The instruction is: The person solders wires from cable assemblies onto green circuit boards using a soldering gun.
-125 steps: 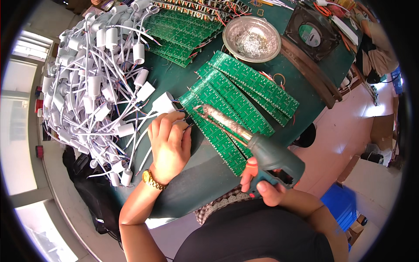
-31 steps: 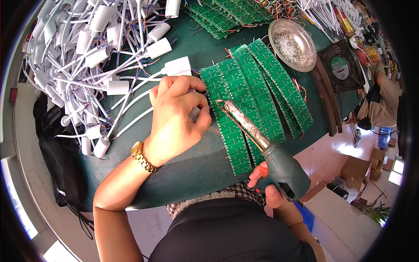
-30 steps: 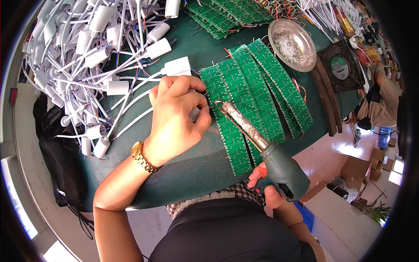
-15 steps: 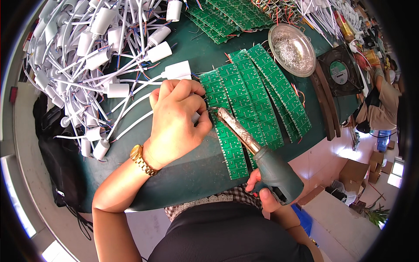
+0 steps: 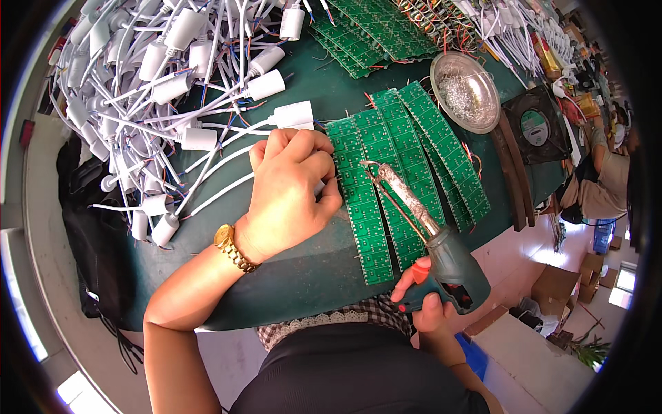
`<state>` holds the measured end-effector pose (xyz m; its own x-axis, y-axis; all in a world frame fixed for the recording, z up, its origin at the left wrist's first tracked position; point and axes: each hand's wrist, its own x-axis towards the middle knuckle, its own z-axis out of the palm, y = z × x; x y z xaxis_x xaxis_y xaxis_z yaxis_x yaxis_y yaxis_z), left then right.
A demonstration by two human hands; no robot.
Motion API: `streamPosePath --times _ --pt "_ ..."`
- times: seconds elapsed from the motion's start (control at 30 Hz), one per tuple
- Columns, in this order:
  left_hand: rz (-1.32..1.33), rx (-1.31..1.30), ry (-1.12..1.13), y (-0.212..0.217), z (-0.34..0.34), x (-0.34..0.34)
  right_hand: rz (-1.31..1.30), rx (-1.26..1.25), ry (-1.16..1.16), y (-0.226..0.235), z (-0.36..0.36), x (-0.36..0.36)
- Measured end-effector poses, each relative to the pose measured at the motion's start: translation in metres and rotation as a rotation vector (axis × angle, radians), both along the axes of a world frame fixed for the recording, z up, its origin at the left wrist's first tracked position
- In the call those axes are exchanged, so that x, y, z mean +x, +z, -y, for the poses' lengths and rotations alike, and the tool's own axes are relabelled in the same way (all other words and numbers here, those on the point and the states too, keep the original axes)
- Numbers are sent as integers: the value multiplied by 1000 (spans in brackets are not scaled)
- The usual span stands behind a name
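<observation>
Soldering gun [image 5: 441, 265] gripped in right hand [image 5: 424, 303], tip now drawn nearer onto green circuit strips [image 5: 386, 193]. Left hand [image 5: 289, 190] clenched at strip edge beside white-wired adapters [image 5: 200, 138], unmoved on green surface [image 5: 303, 269].

Head-worn fisheye looks steeply down, seemingly close, at table [image 5: 331, 90].

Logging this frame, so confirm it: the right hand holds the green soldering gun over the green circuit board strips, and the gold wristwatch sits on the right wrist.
Wrong on the watch. The head view shows the gold wristwatch on the left wrist. The right hand does hold the green soldering gun over the green circuit board strips.
</observation>
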<state>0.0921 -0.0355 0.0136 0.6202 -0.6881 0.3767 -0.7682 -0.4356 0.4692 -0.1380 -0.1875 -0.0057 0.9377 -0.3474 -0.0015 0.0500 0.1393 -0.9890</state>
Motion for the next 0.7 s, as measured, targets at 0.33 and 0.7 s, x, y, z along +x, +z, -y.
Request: streamPosePath --times 0.33,0.7 --pt "378 618 230 52 -69 52 43 -23 -3 -5 4 -2" --pt "8 147 291 128 -59 -13 87 10 -13 -10 3 -4"
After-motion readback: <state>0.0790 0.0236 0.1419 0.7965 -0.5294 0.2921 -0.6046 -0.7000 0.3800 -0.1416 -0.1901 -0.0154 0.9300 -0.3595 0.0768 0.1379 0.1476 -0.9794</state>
